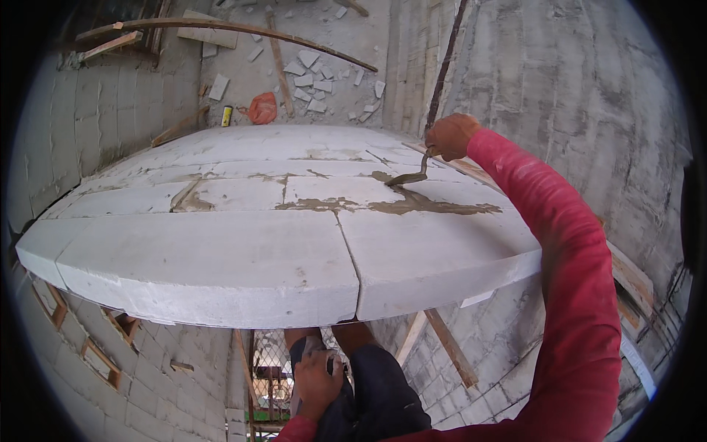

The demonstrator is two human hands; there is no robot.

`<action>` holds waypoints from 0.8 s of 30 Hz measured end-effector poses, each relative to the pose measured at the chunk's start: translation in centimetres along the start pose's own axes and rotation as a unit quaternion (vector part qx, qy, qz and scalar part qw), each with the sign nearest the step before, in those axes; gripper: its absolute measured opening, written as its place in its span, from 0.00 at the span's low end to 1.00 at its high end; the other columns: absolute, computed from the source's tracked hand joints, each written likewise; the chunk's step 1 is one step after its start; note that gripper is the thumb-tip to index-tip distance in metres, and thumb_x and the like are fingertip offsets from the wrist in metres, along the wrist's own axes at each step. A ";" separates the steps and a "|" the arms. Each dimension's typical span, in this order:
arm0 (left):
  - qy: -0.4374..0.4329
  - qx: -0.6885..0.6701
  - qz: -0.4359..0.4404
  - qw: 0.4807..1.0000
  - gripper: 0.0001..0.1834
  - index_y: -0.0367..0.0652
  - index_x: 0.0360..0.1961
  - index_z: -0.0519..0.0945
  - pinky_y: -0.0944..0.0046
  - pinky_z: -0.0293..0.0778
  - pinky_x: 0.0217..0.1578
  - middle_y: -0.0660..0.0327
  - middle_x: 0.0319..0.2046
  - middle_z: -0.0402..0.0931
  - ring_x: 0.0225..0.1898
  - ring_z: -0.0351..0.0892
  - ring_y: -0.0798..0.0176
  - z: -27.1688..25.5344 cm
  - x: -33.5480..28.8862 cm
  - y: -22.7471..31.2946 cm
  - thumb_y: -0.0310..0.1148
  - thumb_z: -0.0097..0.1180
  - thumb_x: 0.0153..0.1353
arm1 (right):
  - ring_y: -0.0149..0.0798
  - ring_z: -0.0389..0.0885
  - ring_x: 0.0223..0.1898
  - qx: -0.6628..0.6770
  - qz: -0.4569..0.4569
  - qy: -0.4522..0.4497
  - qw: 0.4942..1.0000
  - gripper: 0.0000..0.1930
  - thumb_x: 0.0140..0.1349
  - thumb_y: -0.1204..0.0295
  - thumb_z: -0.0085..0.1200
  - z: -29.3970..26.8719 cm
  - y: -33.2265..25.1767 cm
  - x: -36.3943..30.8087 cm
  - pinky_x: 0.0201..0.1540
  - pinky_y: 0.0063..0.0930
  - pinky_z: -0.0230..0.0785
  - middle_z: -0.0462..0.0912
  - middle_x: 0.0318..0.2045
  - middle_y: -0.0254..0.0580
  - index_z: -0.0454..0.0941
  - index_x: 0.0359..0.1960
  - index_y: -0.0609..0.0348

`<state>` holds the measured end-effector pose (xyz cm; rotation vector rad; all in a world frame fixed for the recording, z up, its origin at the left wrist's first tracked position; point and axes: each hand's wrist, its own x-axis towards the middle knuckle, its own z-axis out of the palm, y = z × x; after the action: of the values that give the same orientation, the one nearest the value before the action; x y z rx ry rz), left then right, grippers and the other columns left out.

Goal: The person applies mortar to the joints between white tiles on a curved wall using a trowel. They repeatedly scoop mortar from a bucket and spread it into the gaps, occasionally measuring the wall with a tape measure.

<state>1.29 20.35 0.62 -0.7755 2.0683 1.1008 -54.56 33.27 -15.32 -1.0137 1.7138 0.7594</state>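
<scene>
My right hand (451,137) is closed round the handle of a trowel (409,179), reaching past the near edge of a white block wall (206,239). The blade meets grey mortar (434,205) smeared along the joint below the large front blocks. More mortar streaks mark other joints to the left, and an upright seam splits the two nearest blocks. My left hand (319,379) is low by my thigh, on the near side of the wall. Its fingers are curled, with something dark beside them that I cannot make out.
Broken white block pieces (317,85) litter the floor beyond, near an orange plastic bag (261,108) and a yellow-and-black cylinder (227,116). A long wooden strip (243,26) crosses the far left. A grey wall (574,81) rises at right. Timber braces (451,346) stand below.
</scene>
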 end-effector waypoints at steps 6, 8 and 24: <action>0.009 -0.004 0.010 1.000 0.10 0.47 0.41 0.86 0.45 0.73 0.43 0.57 0.40 0.85 0.47 0.82 0.46 0.1 0.1 -0.3 0.38 0.65 0.62 | 0.48 0.90 0.50 -0.039 0.031 0.040 0.998 0.11 0.66 0.60 0.64 2.2 -0.4 3.3 0.48 0.43 0.84 0.91 0.47 0.35 0.91 0.48 0.37; 0.014 -0.016 0.009 1.000 0.10 0.47 0.41 0.87 0.45 0.73 0.43 0.57 0.39 0.85 0.47 0.82 0.45 0.1 0.1 -0.3 0.38 0.65 0.62 | 0.47 0.90 0.49 -0.083 -0.006 0.074 0.994 0.09 0.65 0.59 0.65 3.2 -1.2 4.7 0.46 0.42 0.84 0.91 0.43 0.35 0.92 0.44 0.37; -0.003 -0.003 -0.022 1.000 0.09 0.48 0.41 0.87 0.45 0.73 0.44 0.57 0.39 0.85 0.46 0.82 0.45 -0.2 0.2 0.4 0.38 0.65 0.62 | 0.45 0.90 0.43 -0.183 -0.082 0.162 0.966 0.06 0.64 0.63 0.62 3.1 -1.0 4.1 0.40 0.42 0.82 0.89 0.31 0.33 0.92 0.34 0.38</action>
<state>0.78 20.35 0.71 -0.8156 2.0356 1.0836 -53.10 34.26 -20.27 -1.5869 1.7683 0.8560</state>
